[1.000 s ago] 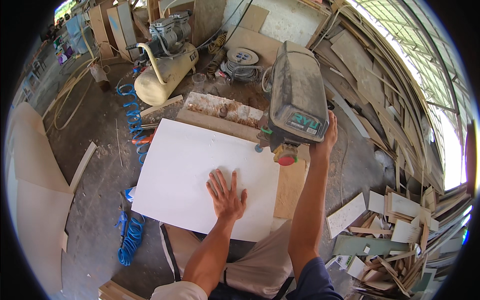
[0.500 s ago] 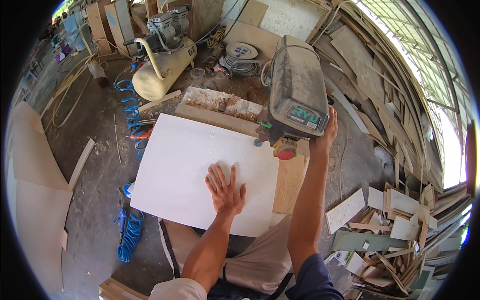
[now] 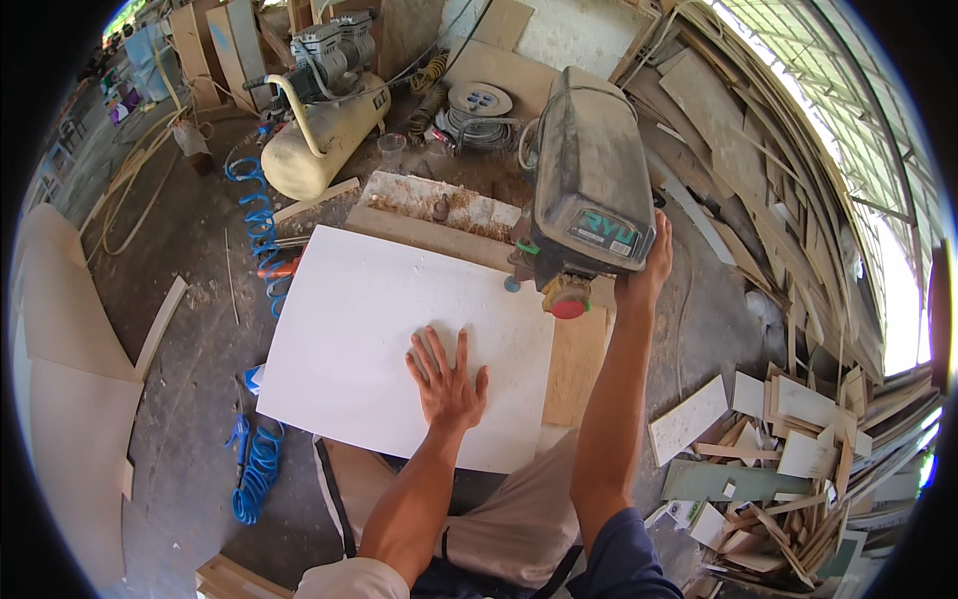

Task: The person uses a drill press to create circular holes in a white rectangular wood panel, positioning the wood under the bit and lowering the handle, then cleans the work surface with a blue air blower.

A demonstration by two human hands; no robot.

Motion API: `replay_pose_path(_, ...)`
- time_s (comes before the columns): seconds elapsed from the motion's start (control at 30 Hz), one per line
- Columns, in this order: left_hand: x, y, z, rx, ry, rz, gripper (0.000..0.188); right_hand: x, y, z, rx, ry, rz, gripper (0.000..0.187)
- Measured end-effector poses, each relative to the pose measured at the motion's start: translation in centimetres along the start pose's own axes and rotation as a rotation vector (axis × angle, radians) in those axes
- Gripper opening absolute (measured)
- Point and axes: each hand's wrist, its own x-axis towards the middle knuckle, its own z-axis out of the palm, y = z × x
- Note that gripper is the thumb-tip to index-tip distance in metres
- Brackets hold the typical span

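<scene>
A white, smooth-faced panel lies flat in front of the person, its near edge over their lap and its right edge overlapping a plywood piece, below and left of a dusty drill-press head. The left hand rests palm down on the panel with fingers spread, pressing rather than gripping. The right hand reaches up to the right side of the drill-press head; its fingers are partly hidden, so I cannot tell how closed they are or what they hold. The panel looks stiff and fairly light for its breadth, with a face likely to slide under a dusty palm and corners that could chip; two opposite edges seem the best hold. Green lettering stands on the head's front label, above a red button; dark marking shows on the cream compressor tank.
</scene>
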Motion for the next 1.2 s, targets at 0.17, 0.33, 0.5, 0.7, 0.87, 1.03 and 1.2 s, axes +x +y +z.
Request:
replay_pose_path(0.17,0.0,0.1,0.0,0.005,-0.007,-0.004,0.072,0.3,0.4,-0.2,-0.007,0.008,-0.010,0.026)
replay_pose_path(0.33,0.1,0.2,0.1,0.003,-0.004,-0.003,0.073,1.3,1.2,-2.1,-0.033,-0.052,-0.003,0.031)
replay_pose_path(0.5,0.0,0.0,0.0,0.009,-0.008,-0.001,0.073,0.4,0.5,-0.6,0.003,-0.014,-0.009,0.025)
replay_pose_path(0.7,0.0,0.0,0.1,0.011,-0.009,-0.001,0.073,0.1,0.2,-0.3,0.002,-0.002,-0.011,0.025)
replay_pose_path(0.87,0.1,0.0,0.3,-0.001,0.002,0.006,0.073,0.0,0.0,-0.4,0.016,-0.012,0.016,0.025)
replay_pose_path(1.03,0.0,0.0,0.3,-0.020,0.003,0.004,0.073,0.1,0.1,-0.6,0.004,-0.013,0.015,0.025)
replay_pose_path(1.2,0.0,-0.1,0.4,-0.022,0.013,0.007,0.072,0.0,0.2,-0.5,-0.004,-0.006,0.003,0.025)
